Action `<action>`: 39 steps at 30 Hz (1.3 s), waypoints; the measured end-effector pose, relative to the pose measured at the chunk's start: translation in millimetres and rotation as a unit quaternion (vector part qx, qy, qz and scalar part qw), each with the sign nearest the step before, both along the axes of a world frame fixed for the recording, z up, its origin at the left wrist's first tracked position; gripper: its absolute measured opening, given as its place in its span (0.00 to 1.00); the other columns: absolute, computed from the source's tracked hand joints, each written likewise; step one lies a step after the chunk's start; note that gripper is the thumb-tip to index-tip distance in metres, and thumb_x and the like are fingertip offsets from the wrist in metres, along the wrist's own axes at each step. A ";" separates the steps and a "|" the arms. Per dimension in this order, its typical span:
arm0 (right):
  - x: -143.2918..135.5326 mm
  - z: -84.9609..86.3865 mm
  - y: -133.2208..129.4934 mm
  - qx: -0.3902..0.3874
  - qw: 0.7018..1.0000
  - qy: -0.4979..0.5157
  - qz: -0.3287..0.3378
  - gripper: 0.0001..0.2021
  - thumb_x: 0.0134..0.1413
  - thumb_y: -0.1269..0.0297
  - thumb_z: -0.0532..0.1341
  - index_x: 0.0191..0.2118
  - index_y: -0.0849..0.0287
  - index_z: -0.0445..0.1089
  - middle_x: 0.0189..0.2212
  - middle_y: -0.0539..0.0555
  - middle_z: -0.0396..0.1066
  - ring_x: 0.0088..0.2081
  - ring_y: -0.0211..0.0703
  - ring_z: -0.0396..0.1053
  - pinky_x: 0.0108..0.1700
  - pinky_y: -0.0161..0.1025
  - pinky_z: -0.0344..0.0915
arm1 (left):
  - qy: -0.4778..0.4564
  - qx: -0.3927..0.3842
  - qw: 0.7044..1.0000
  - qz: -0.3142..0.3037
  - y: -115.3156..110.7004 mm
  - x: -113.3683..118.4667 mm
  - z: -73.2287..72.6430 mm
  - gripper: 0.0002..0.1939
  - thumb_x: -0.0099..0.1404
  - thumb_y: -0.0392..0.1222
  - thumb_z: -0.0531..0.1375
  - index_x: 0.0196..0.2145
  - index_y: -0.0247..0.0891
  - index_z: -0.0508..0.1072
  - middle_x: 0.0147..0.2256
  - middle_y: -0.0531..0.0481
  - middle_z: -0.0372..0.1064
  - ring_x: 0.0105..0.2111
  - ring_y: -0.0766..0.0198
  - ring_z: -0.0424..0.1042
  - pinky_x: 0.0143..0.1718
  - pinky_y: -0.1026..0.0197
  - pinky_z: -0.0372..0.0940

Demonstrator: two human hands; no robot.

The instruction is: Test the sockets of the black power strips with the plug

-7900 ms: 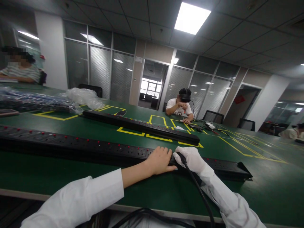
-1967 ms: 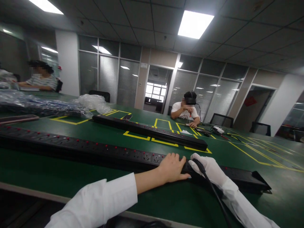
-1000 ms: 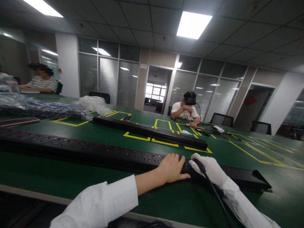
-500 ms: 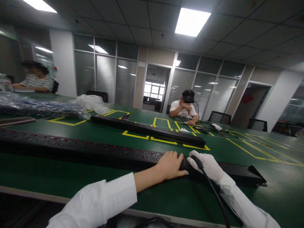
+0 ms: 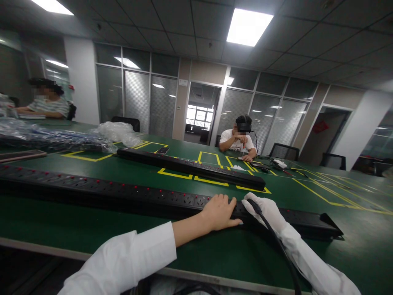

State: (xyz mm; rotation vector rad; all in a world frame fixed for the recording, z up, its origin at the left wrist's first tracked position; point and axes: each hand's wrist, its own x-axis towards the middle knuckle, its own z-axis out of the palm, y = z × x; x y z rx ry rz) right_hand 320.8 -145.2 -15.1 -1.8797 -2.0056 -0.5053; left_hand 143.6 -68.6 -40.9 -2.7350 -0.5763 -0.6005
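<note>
A long black power strip [image 5: 123,191] with red buttons and sockets lies across the near part of the green table. My left hand [image 5: 218,213] is wrapped over the strip right of its middle, its thumb on the near side. Just to the right, my right hand [image 5: 267,212], in a white glove, is closed around the end of a black cable [image 5: 278,243] over the strip. The cable runs down toward the near edge. The spot under its tip is hidden by the glove.
Behind lies a second black strip [image 5: 190,168]. Plastic wrap [image 5: 118,133] and a phone [image 5: 21,155] are at the left on the green table [image 5: 362,229]. Two people sit at the far side; small cables and a white item [image 5: 279,164] lie near one person.
Both hands keep their places on the strip, with only a very slight shift. The cable below my right hand has swung a little to the right.
</note>
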 end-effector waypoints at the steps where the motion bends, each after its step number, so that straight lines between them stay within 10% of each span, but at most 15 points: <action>1: -0.1 -0.4 -0.3 0.006 1.000 -0.003 0.004 0.15 0.56 0.53 0.46 0.34 0.55 0.65 0.22 0.50 0.69 0.25 0.38 0.68 0.28 0.31 0.57 | 0.000 0.001 1.000 0.000 -0.2 0.0 0.2 0.33 0.58 0.64 0.41 0.49 0.34 0.58 0.36 0.40 0.65 0.36 0.52 0.65 0.36 0.54 0.58; 39: 1.2 0.2 -4.4 0.018 1.000 -0.005 0.016 0.13 0.54 0.54 0.48 0.35 0.55 0.64 0.23 0.50 0.69 0.26 0.38 0.67 0.31 0.32 0.58 | 0.004 -0.010 1.000 0.003 -1.2 -0.1 1.5 0.33 0.58 0.64 0.42 0.48 0.34 0.58 0.37 0.40 0.65 0.36 0.53 0.64 0.37 0.54 0.57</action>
